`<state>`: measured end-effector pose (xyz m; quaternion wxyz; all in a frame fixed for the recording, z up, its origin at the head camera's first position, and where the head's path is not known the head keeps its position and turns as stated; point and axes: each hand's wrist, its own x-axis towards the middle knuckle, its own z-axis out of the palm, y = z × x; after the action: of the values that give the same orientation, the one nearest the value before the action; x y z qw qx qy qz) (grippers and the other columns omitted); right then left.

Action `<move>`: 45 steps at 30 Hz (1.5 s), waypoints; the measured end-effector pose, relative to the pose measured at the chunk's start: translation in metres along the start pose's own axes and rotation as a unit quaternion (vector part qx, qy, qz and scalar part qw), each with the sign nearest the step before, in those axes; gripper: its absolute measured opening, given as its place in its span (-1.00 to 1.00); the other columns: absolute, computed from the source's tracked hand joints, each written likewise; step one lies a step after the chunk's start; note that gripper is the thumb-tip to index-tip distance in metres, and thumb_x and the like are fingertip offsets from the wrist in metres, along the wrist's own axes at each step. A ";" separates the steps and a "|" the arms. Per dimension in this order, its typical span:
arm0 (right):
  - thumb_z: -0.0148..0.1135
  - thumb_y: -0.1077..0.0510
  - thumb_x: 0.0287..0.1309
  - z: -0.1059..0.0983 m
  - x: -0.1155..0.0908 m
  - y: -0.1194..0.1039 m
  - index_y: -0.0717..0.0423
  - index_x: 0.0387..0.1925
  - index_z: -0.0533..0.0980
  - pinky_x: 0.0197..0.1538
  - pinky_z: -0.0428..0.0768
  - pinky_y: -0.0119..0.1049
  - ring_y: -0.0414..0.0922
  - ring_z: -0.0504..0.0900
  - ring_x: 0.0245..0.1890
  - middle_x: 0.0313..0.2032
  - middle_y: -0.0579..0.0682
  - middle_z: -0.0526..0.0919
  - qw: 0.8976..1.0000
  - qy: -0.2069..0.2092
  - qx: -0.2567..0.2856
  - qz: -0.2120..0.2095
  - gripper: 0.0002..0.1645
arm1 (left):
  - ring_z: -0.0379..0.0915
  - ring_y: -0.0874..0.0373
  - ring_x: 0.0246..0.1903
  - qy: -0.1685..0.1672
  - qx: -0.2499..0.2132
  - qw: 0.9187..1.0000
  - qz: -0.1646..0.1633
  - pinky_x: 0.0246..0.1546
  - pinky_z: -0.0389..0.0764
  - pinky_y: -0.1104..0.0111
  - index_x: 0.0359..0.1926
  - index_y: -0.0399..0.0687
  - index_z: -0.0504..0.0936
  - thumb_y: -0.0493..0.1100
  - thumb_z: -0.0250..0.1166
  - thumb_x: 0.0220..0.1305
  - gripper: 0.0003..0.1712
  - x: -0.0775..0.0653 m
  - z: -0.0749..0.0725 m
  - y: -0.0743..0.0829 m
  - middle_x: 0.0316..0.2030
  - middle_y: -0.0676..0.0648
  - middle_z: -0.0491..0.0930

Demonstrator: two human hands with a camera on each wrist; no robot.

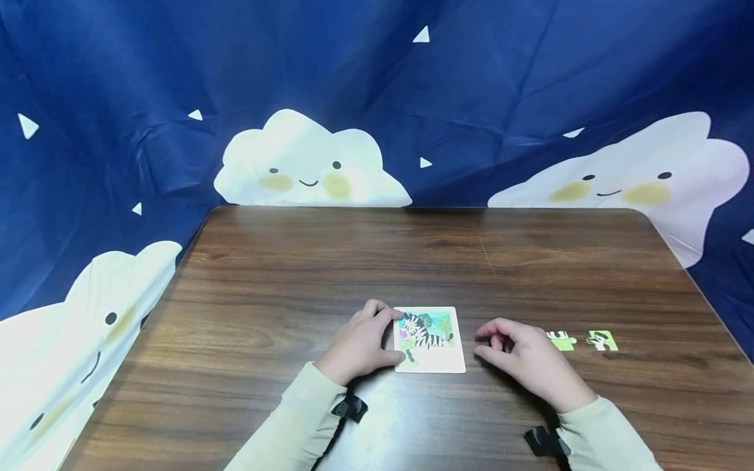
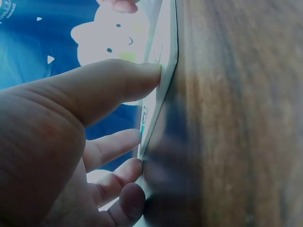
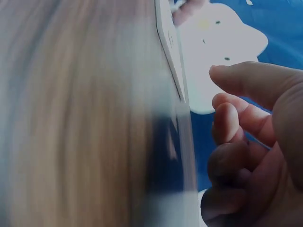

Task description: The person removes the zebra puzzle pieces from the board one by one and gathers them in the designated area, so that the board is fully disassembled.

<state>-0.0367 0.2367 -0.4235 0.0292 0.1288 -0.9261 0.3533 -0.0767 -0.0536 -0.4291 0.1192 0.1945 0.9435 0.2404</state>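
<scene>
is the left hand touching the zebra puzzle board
Touching. In the left wrist view the left hand presses its thumb tip against the zebra puzzle board edge, no gap between them.

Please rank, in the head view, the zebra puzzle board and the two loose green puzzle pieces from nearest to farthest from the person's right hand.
From the right hand:
1. Left green piece, just beyond its knuckles, to the right.
2. Zebra puzzle board, to its left, touched by the left hand.
3. Right green piece, farthest right.

puzzle board [image 1: 430,340] on table [image 1: 294,275] | left hand [image 1: 359,343] at its left | two loose pieces [image 1: 580,340] right
</scene>
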 end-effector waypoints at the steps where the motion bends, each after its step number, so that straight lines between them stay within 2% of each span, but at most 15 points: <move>1: 0.52 0.14 0.05 -0.003 -0.002 0.004 -0.05 -0.29 0.65 -0.41 0.39 -0.41 -0.37 0.40 -0.54 -0.54 -0.31 0.42 1.000 0.004 -0.001 -0.001 -0.81 | 0.44 -0.02 0.12 0.001 0.000 1.000 0.001 0.03 0.51 0.08 0.30 0.12 0.52 0.13 0.49 0.01 -0.22 0.000 0.000 0.000 0.19 -0.04 0.40; 9: 0.52 0.21 0.01 -0.029 -0.018 0.036 0.01 -0.25 0.64 -0.45 0.30 -0.47 -0.39 0.37 -0.56 -0.54 -0.31 0.40 0.998 0.046 -0.035 -0.002 -0.75 | 0.45 -0.03 0.12 0.003 -0.008 1.000 0.011 0.02 0.51 0.06 0.29 0.13 0.53 0.14 0.50 0.03 -0.23 0.001 0.002 -0.001 0.18 -0.03 0.41; 13: 0.49 0.24 0.03 -0.043 -0.024 0.051 0.08 -0.20 0.63 -0.44 0.29 -0.47 -0.38 0.37 -0.56 -0.54 -0.28 0.41 0.998 0.050 -0.045 0.019 -0.74 | 0.46 -0.04 0.11 0.006 -0.006 1.000 0.012 0.01 0.51 0.06 0.28 0.13 0.54 0.14 0.51 0.03 -0.24 0.000 0.002 -0.002 0.18 -0.03 0.41; 15: 0.46 0.23 0.06 -0.049 -0.027 0.056 0.10 -0.17 0.62 -0.45 0.29 -0.44 -0.39 0.36 -0.57 -0.54 -0.27 0.42 0.997 0.044 -0.055 0.037 -0.73 | 0.47 -0.02 0.07 0.007 -0.001 1.000 0.013 -0.03 0.52 0.09 0.28 0.14 0.54 0.15 0.51 0.03 -0.24 0.000 0.002 -0.002 0.14 -0.02 0.42; 21: 0.41 0.19 0.07 -0.061 -0.034 0.068 0.11 -0.11 0.60 -0.49 0.26 -0.36 -0.38 0.31 -0.59 -0.52 -0.24 0.41 0.992 0.022 -0.096 0.083 -0.69 | 0.43 0.11 -0.20 0.003 0.024 0.999 0.024 -0.20 0.49 0.24 0.29 0.16 0.53 0.18 0.51 0.04 -0.23 -0.001 0.003 -0.005 -0.16 0.05 0.49; 25: 0.36 0.19 0.07 -0.067 -0.036 0.071 0.16 -0.04 0.59 -0.49 0.24 -0.34 -0.33 0.30 -0.59 -0.50 -0.18 0.42 0.987 0.000 -0.116 0.114 -0.63 | 0.50 0.07 -0.10 0.010 0.028 0.999 0.036 -0.07 0.51 0.21 0.28 0.14 0.53 0.18 0.51 0.04 -0.23 -0.002 0.002 -0.006 -0.05 0.04 0.60; 28: 0.32 0.17 0.10 -0.069 -0.036 0.071 0.22 0.00 0.58 -0.48 0.24 -0.31 -0.26 0.31 -0.58 -0.50 -0.15 0.44 0.983 -0.024 -0.124 0.136 -0.60 | 0.52 0.02 -0.02 0.011 0.026 0.999 0.036 0.00 0.52 0.16 0.29 0.14 0.53 0.18 0.52 0.04 -0.22 -0.002 0.001 -0.005 0.05 0.02 0.62; 31: 0.31 0.16 0.12 -0.070 -0.035 0.071 0.23 -0.02 0.58 -0.47 0.25 -0.31 -0.23 0.33 -0.57 -0.50 -0.13 0.45 0.980 -0.039 -0.123 0.150 -0.61 | 0.52 0.03 -0.03 0.010 0.029 0.999 0.036 -0.01 0.52 0.17 0.29 0.14 0.53 0.19 0.51 0.05 -0.22 -0.002 0.000 -0.006 0.03 0.02 0.62; 37: 0.38 0.11 0.05 -0.069 -0.035 0.071 0.16 -0.17 0.59 -0.49 0.25 -0.31 -0.26 0.32 -0.60 -0.53 -0.15 0.44 0.981 -0.024 -0.128 0.144 -0.69 | 0.45 0.11 -0.17 0.010 0.034 0.999 0.035 -0.11 0.50 0.22 0.29 0.16 0.53 0.20 0.51 0.04 -0.22 -0.002 0.000 -0.006 -0.17 0.10 0.57; 45: 0.44 0.13 0.00 -0.062 -0.035 0.067 0.15 -0.23 0.60 -0.52 0.24 -0.34 -0.34 0.28 -0.63 -0.56 -0.19 0.40 0.987 0.002 -0.120 0.109 -0.71 | 0.40 0.14 -0.22 0.007 0.033 0.999 0.036 -0.12 0.48 0.24 0.30 0.15 0.52 0.21 0.51 0.05 -0.22 -0.001 0.001 -0.007 -0.24 0.14 0.52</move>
<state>-0.0228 0.3337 -0.4255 0.0080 0.0216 -0.9703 0.2407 -0.0773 -0.0588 -0.4335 0.0975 0.2305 0.9442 0.2142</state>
